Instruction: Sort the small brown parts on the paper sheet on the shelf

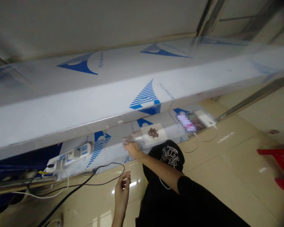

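My right hand (133, 150) reaches across to the lower shelf, its fingers closed at the edge of a crumpled clear plastic bag (136, 137). Beside the bag lies a white square sheet (164, 135) bearing a small pile of brown pieces (153, 132), too small to name. My left hand (123, 189) hovers off the shelf's near edge, above the floor. Its thumb and fingers are pinched together; a tiny dark spot shows at the tips, but I cannot make out what it is.
A power strip (79, 153) with cables rests on the lower shelf (115, 148) at left. To the right are a phone (186, 122) and a white device (204, 119). A film-covered upper shelf (97, 97) overhangs. Black cloth with white print (168, 156) lies below; a red stool (280, 167) stands right.
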### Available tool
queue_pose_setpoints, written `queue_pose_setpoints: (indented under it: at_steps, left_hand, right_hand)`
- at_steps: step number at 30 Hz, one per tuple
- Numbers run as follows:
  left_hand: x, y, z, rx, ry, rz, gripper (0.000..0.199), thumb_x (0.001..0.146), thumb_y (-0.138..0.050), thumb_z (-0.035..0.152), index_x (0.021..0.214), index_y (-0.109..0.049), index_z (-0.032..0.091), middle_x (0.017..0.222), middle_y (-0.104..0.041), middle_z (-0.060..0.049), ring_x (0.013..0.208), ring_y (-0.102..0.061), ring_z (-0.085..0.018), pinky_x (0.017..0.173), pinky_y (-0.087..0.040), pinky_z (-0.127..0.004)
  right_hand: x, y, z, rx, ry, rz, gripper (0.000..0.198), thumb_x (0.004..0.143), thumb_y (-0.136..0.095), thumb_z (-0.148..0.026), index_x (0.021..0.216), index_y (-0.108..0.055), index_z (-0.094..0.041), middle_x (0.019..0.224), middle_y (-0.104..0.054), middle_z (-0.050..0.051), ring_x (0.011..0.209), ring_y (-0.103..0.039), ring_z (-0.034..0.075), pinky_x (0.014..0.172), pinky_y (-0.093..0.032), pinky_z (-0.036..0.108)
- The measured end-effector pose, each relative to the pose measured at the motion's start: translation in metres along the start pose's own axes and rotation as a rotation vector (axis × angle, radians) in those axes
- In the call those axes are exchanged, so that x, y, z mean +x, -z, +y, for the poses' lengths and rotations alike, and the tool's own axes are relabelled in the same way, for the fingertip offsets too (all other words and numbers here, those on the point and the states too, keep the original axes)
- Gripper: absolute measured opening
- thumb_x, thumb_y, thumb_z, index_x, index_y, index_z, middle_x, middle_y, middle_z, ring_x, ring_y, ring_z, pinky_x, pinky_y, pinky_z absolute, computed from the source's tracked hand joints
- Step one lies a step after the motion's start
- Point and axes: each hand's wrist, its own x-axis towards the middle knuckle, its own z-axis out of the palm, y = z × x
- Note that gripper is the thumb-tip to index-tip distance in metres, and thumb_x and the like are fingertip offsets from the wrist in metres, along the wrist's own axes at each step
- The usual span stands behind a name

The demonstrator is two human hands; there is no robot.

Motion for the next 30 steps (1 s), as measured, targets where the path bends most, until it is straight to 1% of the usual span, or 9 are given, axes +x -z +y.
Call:
queue_pose_setpoints:
  at_steps: [6,10,12,16,18,22,26,28,30]
  left_hand:
    - [-0.004,-0.012,0.028,-0.3,0.079,0.017,0.058,0.071,-0.052,0.053,0.118,-0.051,0.019,0.108,-0.061,-0.012,0.09,-0.061,-0.023,0.082,-0.043,-0.036]
    - [0.0,-0.029,0.037,-0.642,0.192,-0.087,0.059,0.069,-0.055,0.051,0.118,-0.051,0.018,0.102,-0.064,-0.011,0.096,-0.059,-0.023,0.085,-0.043,-0.037]
    - [-0.003,-0.04,0.038,-0.702,0.247,-0.176,0.055,0.067,-0.06,0.045,0.114,-0.055,0.017,0.101,-0.064,-0.011,0.099,-0.058,-0.023,0.087,-0.042,-0.036]
    - [-0.022,-0.062,0.038,-0.575,0.248,-0.259,0.045,0.068,-0.061,0.043,0.103,-0.061,0.015,0.101,-0.065,-0.01,0.096,-0.059,-0.022,0.088,-0.042,-0.034]
    - [-0.033,-0.071,0.038,-0.487,0.206,-0.275,0.042,0.069,-0.059,0.046,0.097,-0.063,0.015,0.097,-0.066,-0.009,0.091,-0.061,-0.021,0.084,-0.044,-0.033]
    - [-0.045,-0.085,0.04,-0.345,0.098,-0.358,0.041,0.071,-0.054,0.052,0.085,-0.062,0.014,0.081,-0.067,-0.006,0.072,-0.063,-0.019,0.067,-0.049,-0.029]
    - [-0.051,-0.099,0.046,-0.231,-0.003,-0.432,0.039,0.076,-0.047,0.05,0.086,-0.059,0.014,0.067,-0.063,-0.002,0.056,-0.059,-0.016,0.054,-0.048,-0.027]
    - [-0.054,-0.104,0.052,-0.159,-0.088,-0.379,0.036,0.076,-0.048,0.047,0.089,-0.059,0.015,0.066,-0.062,-0.002,0.058,-0.059,-0.016,0.056,-0.047,-0.027]
    - [-0.058,-0.107,0.059,-0.078,-0.213,-0.224,0.034,0.074,-0.053,0.044,0.093,-0.059,0.016,0.071,-0.064,-0.003,0.066,-0.06,-0.017,0.065,-0.047,-0.028]
  right_hand:
    - [-0.049,0.027,-0.01,0.173,0.029,0.23,0.028,0.088,-0.042,-0.025,0.114,-0.054,-0.022,0.119,-0.055,0.004,0.11,-0.046,0.017,0.091,-0.037,0.027]
    - [-0.113,0.036,-0.013,0.331,0.239,0.161,0.023,0.086,-0.047,-0.026,0.104,-0.06,-0.025,0.105,-0.063,0.0,0.105,-0.05,0.013,0.093,-0.035,0.026]
    - [-0.145,0.04,-0.009,0.398,0.184,0.172,0.024,0.082,-0.053,-0.031,0.105,-0.06,-0.026,0.11,-0.062,0.0,0.112,-0.046,0.015,0.097,-0.031,0.03]
    - [-0.192,0.05,0.009,0.62,0.086,0.161,0.025,0.076,-0.06,-0.035,0.101,-0.063,-0.03,0.108,-0.062,-0.001,0.105,-0.052,0.016,0.098,-0.031,0.033]
    - [-0.206,0.055,0.02,0.711,-0.035,0.243,0.023,0.078,-0.057,-0.032,0.1,-0.064,-0.029,0.108,-0.062,0.002,0.103,-0.054,0.016,0.095,-0.036,0.032]
    - [-0.219,0.064,0.039,0.808,-0.253,0.445,0.037,0.075,-0.059,-0.03,0.111,-0.058,-0.023,0.116,-0.056,0.009,0.108,-0.05,0.021,0.093,-0.039,0.037]
    - [-0.227,0.071,0.045,1.035,-0.316,0.342,0.025,0.077,-0.055,-0.034,0.093,-0.067,-0.018,0.086,-0.068,0.006,0.078,-0.063,0.018,0.069,-0.05,0.028]
    - [-0.232,0.073,0.046,1.119,-0.354,0.315,0.025,0.077,-0.056,-0.037,0.082,-0.069,-0.017,0.073,-0.069,0.005,0.066,-0.063,0.017,0.059,-0.05,0.025]
    - [-0.236,0.074,0.046,1.152,-0.406,0.344,0.026,0.075,-0.058,-0.039,0.082,-0.07,-0.017,0.07,-0.069,0.004,0.062,-0.062,0.016,0.053,-0.049,0.023]
